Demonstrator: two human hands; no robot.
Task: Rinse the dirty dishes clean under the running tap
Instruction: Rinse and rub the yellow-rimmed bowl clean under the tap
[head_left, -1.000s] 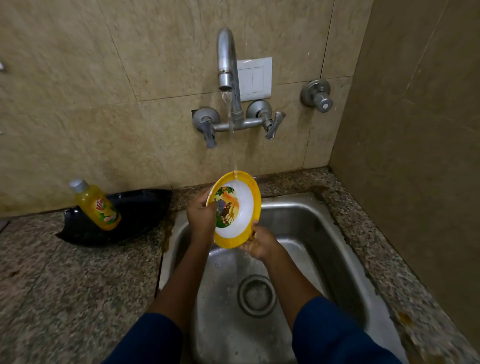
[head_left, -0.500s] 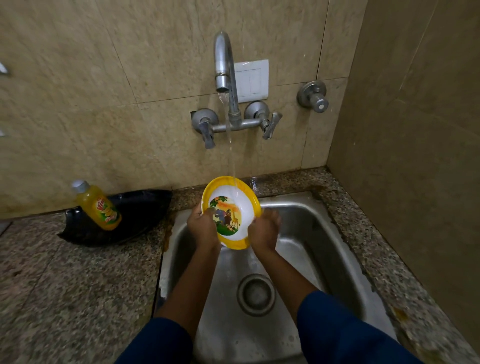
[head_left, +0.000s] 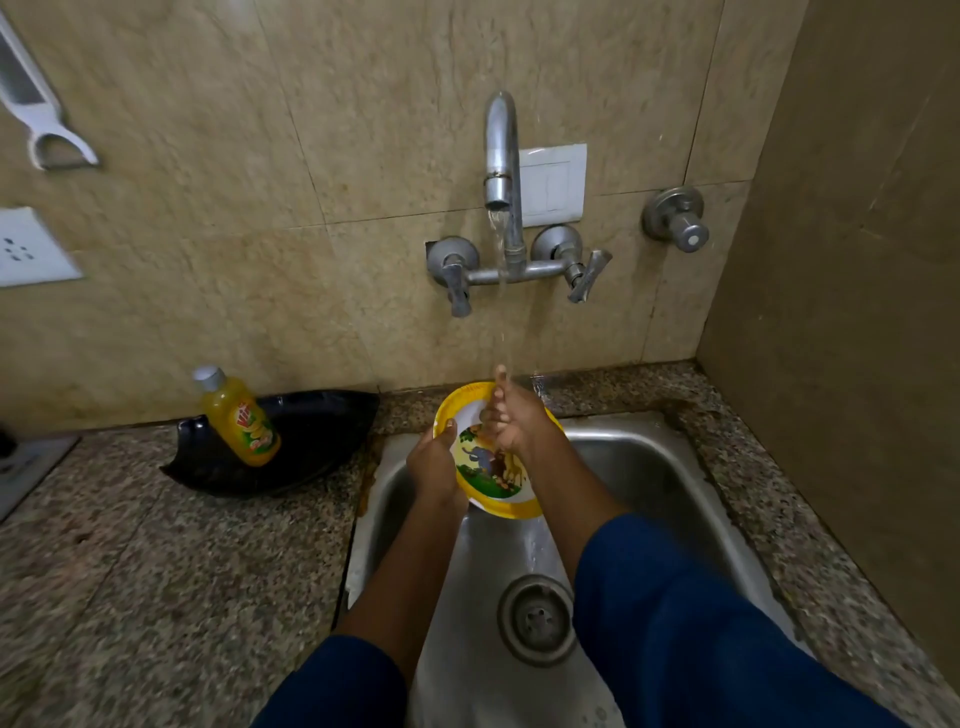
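Observation:
A yellow-rimmed bowl (head_left: 493, 480) with a white inside and an animal picture is held tilted over the steel sink (head_left: 654, 467). My left hand (head_left: 434, 462) grips its left rim, thumb on the inside. My right hand (head_left: 511, 415) lies flat across the bowl's upper inside, fingers pointing up into the water stream. Water runs from the steel tap (head_left: 500, 156) down onto my right fingers and the bowl. My right hand hides the bowl's upper right part.
A yellow dish-soap bottle (head_left: 240, 418) leans in a black dish (head_left: 311, 441) on the granite counter (head_left: 156, 571), left of the sink. The drain (head_left: 537, 618) lies below my arms. Two tap handles, a wall valve (head_left: 675, 221) and a switch plate are on the tiled wall.
My right hand left the bowl's right rim and now lies over its inside under the water. The bowl tipped lower, toward me. The camera view has shifted down and back.

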